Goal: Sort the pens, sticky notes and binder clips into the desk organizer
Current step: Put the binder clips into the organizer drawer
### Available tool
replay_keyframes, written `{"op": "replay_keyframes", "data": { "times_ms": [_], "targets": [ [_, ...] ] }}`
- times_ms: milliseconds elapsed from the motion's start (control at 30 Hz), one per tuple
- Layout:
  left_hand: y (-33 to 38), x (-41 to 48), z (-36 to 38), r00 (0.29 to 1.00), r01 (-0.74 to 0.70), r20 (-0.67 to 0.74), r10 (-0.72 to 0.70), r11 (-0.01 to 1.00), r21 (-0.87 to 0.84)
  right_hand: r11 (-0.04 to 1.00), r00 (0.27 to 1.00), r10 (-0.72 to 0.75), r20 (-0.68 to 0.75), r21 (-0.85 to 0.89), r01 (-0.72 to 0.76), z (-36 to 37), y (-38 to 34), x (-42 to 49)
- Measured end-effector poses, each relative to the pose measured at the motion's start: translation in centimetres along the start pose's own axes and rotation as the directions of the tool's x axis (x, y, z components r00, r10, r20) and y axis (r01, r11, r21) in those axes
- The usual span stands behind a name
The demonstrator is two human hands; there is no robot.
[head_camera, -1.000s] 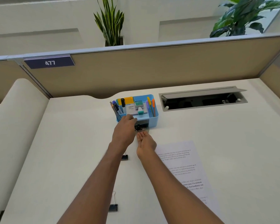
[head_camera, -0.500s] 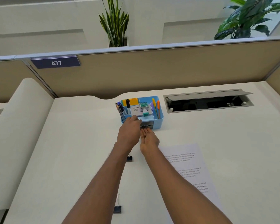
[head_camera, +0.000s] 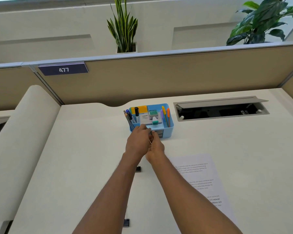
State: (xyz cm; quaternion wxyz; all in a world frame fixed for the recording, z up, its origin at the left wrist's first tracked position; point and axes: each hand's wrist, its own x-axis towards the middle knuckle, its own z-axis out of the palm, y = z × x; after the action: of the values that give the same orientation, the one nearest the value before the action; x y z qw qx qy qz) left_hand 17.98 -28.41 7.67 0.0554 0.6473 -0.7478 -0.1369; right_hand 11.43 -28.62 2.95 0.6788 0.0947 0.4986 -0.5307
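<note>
Now | left hand [head_camera: 138,144] fingers curled over organizer [head_camera: 170,130] front | right hand [head_camera: 156,147] fingers apparently touching drawer [head_camera: 160,134], grip unclear

My right hand [head_camera: 155,148] flips over from palm-up, tucking tight against my left hand [head_camera: 138,142] at the organizer [head_camera: 169,130] front.

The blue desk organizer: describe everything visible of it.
The blue desk organizer looks like plastic, a rounded box divided into compartments, standing upright on the white desk near the partition. Dark pens lean in its left section, yellow and orange sticky notes stand at the back, coloured pens on the right. Small drawers sit in its front, where the left hand and right hand reach it.
</note>
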Motion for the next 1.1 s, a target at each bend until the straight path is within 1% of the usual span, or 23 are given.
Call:
{"op": "replay_keyframes", "data": {
  "times_ms": [200,333,533,800,967,1033,1100],
  "targets": [
    [-0.1,0.2,-0.3,1.0,-0.001,0.027,0.001,1.0,0.006,1.0,0.998,0.011,0.064,0.007,-0.012,-0.3,0.6,0.2],
    [-0.2,0.2,-0.3,1.0,-0.007,0.028,0.007,1.0,0.004,0.998,0.999,-0.039,-0.002,-0.04,0.038,-1.2,1.0,-0.2],
    [-0.4,0.4,0.0,0.999,0.015,0.048,-0.014,1.0,-0.006,0.999,0.997,-0.03,-0.073,-0.047,0.027,-2.8,1.6,-1.2],
    [-0.5,0.5,0.5,0.999,0.039,0.035,-0.038,0.999,-0.026,0.999,0.998,-0.011,-0.066,-0.032,0.009,-4.3,1.9,-1.9],
    [-0.4,0.3,0.8,0.999,0.042,-0.021,-0.043,0.996,-0.073,0.998,0.998,-0.023,-0.056,-0.052,0.02,-4.5,1.8,-2.3],
    [-0.4,-0.4,1.1,0.993,0.068,-0.083,-0.082,0.985,-0.158,0.998,0.998,-0.028,-0.049,-0.06,0.025,-4.7,1.7,-2.6],
    [-0.5,-1.4,1.6,0.975,0.075,-0.182,-0.128,0.96,-0.27,0.996,0.999,-0.031,-0.042,-0.081,0.027,-5.2,1.9,-3.0]
  ]
}}
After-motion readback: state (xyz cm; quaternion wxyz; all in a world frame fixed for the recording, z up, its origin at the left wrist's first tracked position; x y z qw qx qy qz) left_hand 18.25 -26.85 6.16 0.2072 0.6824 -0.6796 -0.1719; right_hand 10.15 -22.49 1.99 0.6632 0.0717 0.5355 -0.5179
